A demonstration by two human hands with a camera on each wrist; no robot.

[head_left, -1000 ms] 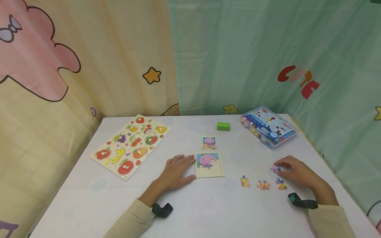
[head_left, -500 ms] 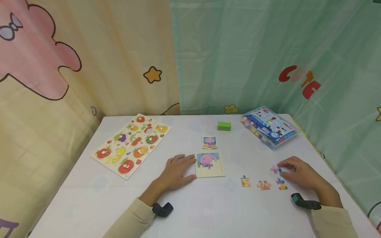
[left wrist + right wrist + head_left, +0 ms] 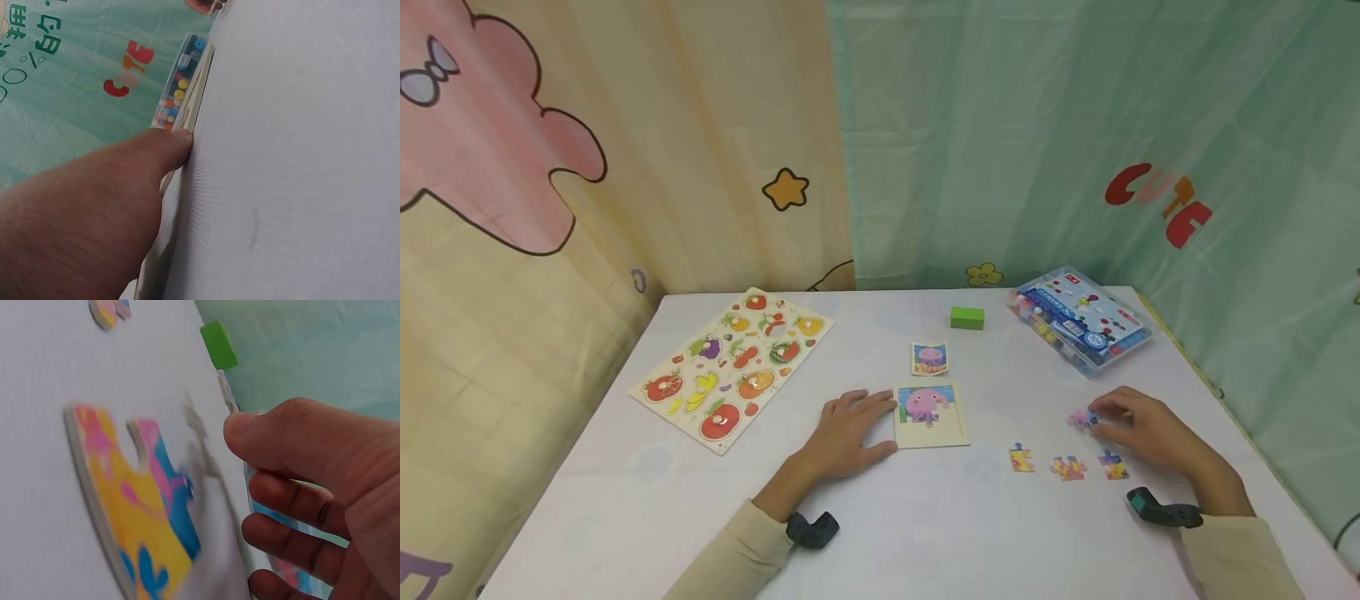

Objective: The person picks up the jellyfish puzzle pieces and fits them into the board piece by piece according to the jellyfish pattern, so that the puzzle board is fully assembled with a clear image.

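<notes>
My left hand (image 3: 847,437) lies on the table with spread fingers, its fingertips and thumb at the left edge of a square wooden puzzle board (image 3: 955,427). The board shows a partly assembled pink octopus picture; its lower and right parts are bare wood. In the left wrist view the thumb (image 3: 165,147) rests against the board's edge. My right hand (image 3: 1150,429) pinches a pink and blue jigsaw piece (image 3: 1081,419) between thumb and fingers. Just below lies a yellow and blue piece (image 3: 1115,466), large in the right wrist view. Two more pieces (image 3: 1068,468), (image 3: 1021,457) lie to its left.
A small octopus picture card (image 3: 930,359) lies behind the board, and a green block (image 3: 967,318) farther back. At the back right sits a clear plastic case of beads (image 3: 1078,321). A fruit puzzle board (image 3: 733,367) lies at the left. Curtains hang behind the table.
My right hand has taken hold of the pink and blue jigsaw piece and shifted it slightly left and away from the yellow and blue one. The left hand stays at the board.
</notes>
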